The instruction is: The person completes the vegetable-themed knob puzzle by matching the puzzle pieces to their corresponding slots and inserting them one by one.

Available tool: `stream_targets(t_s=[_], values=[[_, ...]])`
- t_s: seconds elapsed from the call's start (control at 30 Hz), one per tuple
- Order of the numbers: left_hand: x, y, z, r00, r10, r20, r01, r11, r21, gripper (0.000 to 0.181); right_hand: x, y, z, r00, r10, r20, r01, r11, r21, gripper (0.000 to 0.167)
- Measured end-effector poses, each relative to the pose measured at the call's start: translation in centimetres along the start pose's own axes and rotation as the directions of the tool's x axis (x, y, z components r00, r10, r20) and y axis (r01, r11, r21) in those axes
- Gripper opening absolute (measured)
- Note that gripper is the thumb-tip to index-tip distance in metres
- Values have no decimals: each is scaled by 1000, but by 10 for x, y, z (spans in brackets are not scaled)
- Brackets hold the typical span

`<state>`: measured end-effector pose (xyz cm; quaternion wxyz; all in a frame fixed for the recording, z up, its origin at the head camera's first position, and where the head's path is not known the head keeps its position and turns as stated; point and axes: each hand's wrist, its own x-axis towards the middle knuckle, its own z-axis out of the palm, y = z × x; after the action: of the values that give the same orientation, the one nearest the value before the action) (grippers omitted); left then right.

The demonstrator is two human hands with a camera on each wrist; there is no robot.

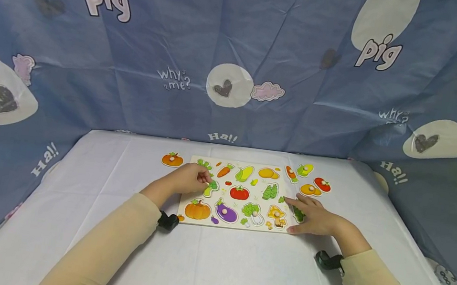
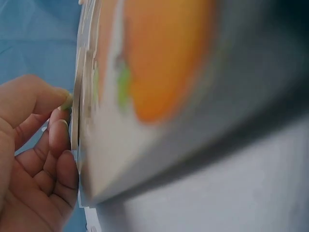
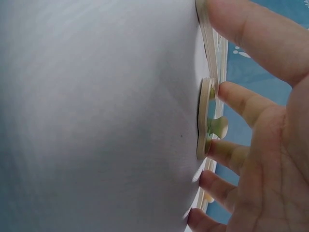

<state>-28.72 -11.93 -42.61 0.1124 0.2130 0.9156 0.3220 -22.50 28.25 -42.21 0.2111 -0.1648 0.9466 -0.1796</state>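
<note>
A puzzle board (image 1: 209, 222) printed with vegetables lies on the white table. Over its left part, my left hand (image 1: 189, 179) pinches the knob of a green broccoli piece (image 1: 212, 187); the left wrist view shows thumb and finger on that knob, the piece low against the board. My right hand (image 1: 318, 218) has its fingers spread at the board's right edge. Beneath that hand is a dark green piece (image 1: 299, 214), partly hidden; in the right wrist view a knobbed piece (image 3: 204, 118) stands among the fingertips. Eggplant (image 1: 226, 212), cabbage (image 1: 253, 213) and mushroom (image 1: 277, 215) pieces with knobs sit on the board.
A pumpkin piece (image 1: 172, 159) lies beyond the board's upper left corner. Off its upper right are carrot (image 1: 291, 174), corn (image 1: 305, 170), tomato (image 1: 322, 184) and potato (image 1: 310, 190) pieces. A patterned blue cloth (image 1: 231, 123) hangs behind the table.
</note>
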Motion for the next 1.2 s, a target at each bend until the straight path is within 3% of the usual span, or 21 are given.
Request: stream_targets(t_s=[0.83, 1.2], values=[[-3, -9, 4, 1000, -10, -14, 9, 998, -66, 7, -3, -3, -1, 999, -32, -2, 32, 999, -10, 95], [-19, -22, -19, 997, -28, -73, 17, 988, -152, 18, -3, -3, -1, 999, -34, -7, 33, 999, -10, 96]])
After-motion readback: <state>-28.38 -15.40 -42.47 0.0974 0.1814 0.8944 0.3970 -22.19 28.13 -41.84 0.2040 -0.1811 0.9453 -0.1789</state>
